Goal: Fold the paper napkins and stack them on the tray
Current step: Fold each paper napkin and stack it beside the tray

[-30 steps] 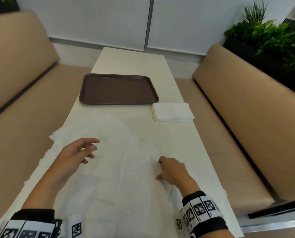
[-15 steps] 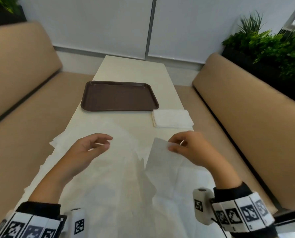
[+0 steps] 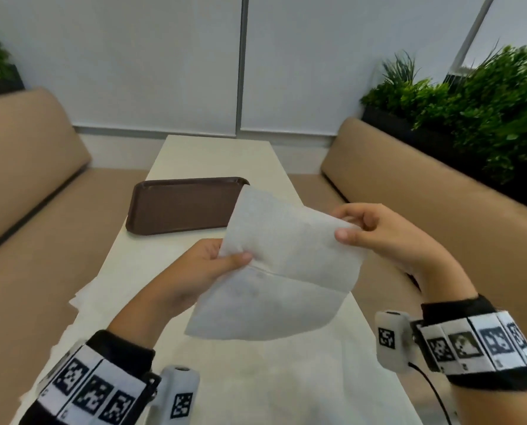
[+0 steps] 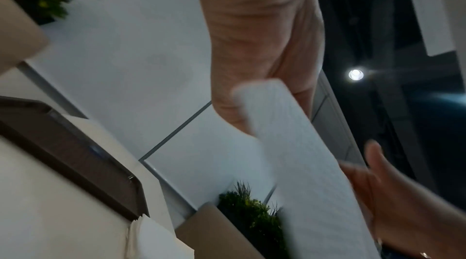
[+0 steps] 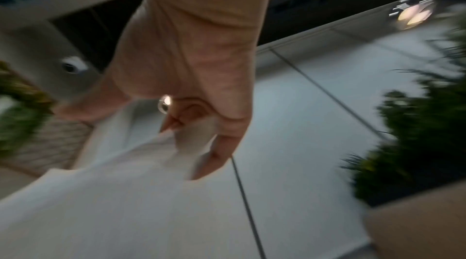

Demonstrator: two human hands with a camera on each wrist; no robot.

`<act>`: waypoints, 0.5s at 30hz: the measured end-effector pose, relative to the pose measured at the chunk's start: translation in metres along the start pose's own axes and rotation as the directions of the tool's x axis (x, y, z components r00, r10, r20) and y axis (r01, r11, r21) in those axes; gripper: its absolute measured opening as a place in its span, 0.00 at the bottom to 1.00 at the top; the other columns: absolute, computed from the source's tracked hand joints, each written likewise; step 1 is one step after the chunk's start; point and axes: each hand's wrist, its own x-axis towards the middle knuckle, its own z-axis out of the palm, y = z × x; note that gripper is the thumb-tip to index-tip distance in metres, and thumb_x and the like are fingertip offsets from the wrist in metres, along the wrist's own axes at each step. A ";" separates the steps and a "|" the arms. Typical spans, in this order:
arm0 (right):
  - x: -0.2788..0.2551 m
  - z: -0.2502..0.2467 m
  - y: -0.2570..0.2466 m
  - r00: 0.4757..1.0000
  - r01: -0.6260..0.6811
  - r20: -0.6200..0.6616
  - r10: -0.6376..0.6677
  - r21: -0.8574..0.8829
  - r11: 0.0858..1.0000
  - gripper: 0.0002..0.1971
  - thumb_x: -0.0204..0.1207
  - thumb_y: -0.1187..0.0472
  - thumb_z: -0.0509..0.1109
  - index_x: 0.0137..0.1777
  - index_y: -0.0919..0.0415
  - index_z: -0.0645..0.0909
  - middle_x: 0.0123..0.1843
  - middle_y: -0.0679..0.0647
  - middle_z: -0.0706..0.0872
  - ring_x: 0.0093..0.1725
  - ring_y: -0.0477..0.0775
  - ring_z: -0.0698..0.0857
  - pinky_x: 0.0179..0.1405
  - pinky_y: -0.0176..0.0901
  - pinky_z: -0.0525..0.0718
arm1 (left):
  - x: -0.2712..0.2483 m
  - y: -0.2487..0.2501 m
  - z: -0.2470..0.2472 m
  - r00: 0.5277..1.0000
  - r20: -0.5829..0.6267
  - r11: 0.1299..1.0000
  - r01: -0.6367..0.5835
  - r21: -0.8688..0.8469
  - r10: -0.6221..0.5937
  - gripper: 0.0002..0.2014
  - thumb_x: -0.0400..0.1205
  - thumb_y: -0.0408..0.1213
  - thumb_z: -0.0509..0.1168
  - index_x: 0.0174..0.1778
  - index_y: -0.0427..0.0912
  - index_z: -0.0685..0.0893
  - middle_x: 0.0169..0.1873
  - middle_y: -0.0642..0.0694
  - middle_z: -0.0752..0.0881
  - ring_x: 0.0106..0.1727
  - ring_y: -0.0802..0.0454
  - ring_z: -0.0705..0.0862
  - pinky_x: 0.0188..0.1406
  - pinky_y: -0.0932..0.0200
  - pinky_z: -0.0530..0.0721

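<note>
The thin white creased paper napkin [image 3: 290,265] is held above the cream worktop [image 3: 213,154], pinched by the left hand [image 3: 204,271] at 9 o'clock and the right hand [image 3: 375,231] at 3. It could be torn by uneven pulling. Half a second earlier only the right grip held it; the brown plastic tray [image 3: 176,207] at 12 is unchanged.

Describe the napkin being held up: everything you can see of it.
The napkin is a thin white paper sheet with a faint embossed texture, opened out and held in the air above the table, in front of the brown tray. A straight crease crosses it; the lower part hangs, curving. The left hand pinches its left edge, the right hand its upper right corner. Nothing else touches it.
</note>
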 end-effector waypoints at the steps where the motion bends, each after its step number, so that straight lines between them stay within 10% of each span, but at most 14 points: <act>1: -0.004 0.002 0.013 1.000 -0.008 0.004 0.008 0.122 0.992 0.25 0.57 0.48 0.82 0.54 0.56 0.86 0.50 0.57 0.91 0.48 0.56 0.90 0.46 0.42 0.87 | -0.001 0.000 -0.004 1.000 -0.029 0.999 0.002 -0.050 -0.003 0.10 0.72 0.41 0.70 0.43 0.38 0.89 0.42 0.38 0.91 0.39 0.46 0.91 0.35 0.57 0.87; 7: -0.011 0.046 0.058 0.998 -0.003 -0.055 0.036 0.510 0.860 0.37 0.52 0.57 0.88 0.64 0.62 0.82 0.58 0.67 0.88 0.56 0.66 0.88 0.49 0.53 0.88 | -0.001 -0.006 -0.020 0.991 -0.132 0.989 -0.026 -0.147 0.007 0.36 0.52 0.57 0.82 0.51 0.39 0.89 0.48 0.37 0.91 0.47 0.41 0.91 0.37 0.54 0.87; 15: -0.015 0.052 0.051 0.961 0.157 -0.276 -0.015 0.501 0.851 0.14 0.70 0.68 0.71 0.56 0.65 0.86 0.53 0.64 0.90 0.53 0.63 0.90 0.49 0.45 0.88 | -0.014 0.000 -0.031 0.990 0.042 0.984 -0.129 -0.124 0.135 0.31 0.54 0.49 0.85 0.54 0.47 0.89 0.58 0.42 0.89 0.58 0.45 0.88 0.47 0.61 0.87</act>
